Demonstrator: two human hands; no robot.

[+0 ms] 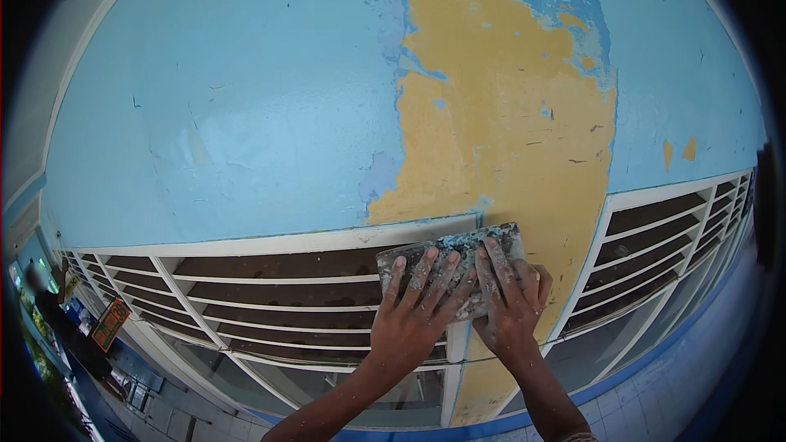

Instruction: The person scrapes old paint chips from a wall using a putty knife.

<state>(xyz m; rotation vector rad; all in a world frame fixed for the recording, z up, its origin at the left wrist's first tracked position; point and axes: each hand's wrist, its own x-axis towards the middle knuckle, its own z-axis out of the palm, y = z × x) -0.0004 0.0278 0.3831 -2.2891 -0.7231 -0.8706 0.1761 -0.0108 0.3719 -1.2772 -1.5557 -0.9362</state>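
Note:
Both hands hold a flat, dark rectangular scraper plate, tilted slightly so its right end is higher. Light blue paint flakes are gathered along its upper edge. My left hand lies on the left and middle of the plate, fingers spread and thumb hidden. At its right end is my right hand, with some fingers laid on the face and others bent by the edge. Pale dust and paint bits speckle both hands. Behind the plate are the white window frame and a bare yellow wall strip.
Light blue painted wall flanks the yellow strip, with ragged, peeled edges. White-framed louvred windows stand left and right. At far left, a person in dark clothing stands by a sign bearing writing. Floor tiles lie below.

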